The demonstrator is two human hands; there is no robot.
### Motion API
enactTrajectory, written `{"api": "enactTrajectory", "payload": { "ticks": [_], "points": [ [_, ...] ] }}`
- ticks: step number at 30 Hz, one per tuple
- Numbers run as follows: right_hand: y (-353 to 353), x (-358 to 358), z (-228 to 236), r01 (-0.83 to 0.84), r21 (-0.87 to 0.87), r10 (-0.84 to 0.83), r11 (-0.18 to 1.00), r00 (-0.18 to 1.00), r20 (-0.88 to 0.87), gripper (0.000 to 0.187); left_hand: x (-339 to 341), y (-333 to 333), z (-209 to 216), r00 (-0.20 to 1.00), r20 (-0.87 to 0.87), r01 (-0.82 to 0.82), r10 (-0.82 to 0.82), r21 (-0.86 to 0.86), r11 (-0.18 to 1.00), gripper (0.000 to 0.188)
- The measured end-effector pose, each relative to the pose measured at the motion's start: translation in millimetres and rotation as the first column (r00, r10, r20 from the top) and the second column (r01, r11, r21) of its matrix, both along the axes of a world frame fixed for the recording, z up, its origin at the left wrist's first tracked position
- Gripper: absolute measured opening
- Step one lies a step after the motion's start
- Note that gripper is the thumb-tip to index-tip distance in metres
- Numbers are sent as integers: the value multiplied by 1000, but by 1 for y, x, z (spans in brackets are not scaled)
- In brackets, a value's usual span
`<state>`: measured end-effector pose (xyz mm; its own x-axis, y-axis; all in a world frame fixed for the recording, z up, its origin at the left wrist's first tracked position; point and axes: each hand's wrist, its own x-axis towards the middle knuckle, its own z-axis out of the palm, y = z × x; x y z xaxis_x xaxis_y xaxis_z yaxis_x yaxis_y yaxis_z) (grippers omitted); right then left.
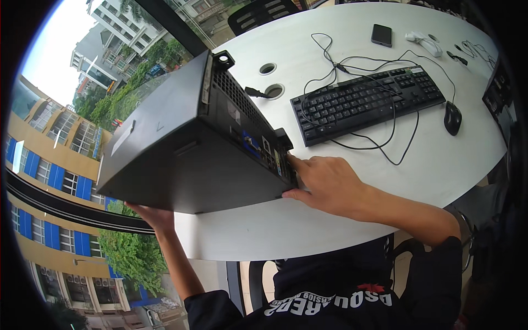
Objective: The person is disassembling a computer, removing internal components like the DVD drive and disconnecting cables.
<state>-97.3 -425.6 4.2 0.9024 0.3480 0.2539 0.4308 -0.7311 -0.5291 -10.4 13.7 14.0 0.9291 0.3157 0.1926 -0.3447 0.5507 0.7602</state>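
Note:
A black desktop computer case (pixel 159 148) is tilted on the left part of the white table, with its rear panel of ports (pixel 256 143) turned to the right. My left hand (pixel 157 216) supports its lower left edge from below, and most of those fingers are hidden behind the case. At the lower right corner, my right hand (pixel 330 184) grips the case. Its thumb presses the bottom edge while the index finger reaches onto the rear panel near the ports.
Right of the case lie a black keyboard (pixel 368 102) with tangled cables and a black mouse (pixel 452 118). Farther back are a phone (pixel 381 35) and a white power strip or adapter (pixel 424 43). The table (pixel 247 234) has round cable holes (pixel 268 69). A window borders the left.

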Motion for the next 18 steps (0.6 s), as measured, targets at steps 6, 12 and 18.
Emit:
{"api": "enactTrajectory", "payload": {
  "ticks": [6,12,18],
  "points": [
    [-4,49,18,-22,-104,14,994,997,-76,56,-78,0,-3,972,13,-233,233,42,971,104],
    [10,106,17,-41,-78,49,996,993,109,37,-119,-35,-5,898,45,-436,438,226,871,100],
    [32,147,14,-18,-97,41,995,971,237,32,-145,-90,-6,805,122,-560,580,479,677,95]
  ]
}}
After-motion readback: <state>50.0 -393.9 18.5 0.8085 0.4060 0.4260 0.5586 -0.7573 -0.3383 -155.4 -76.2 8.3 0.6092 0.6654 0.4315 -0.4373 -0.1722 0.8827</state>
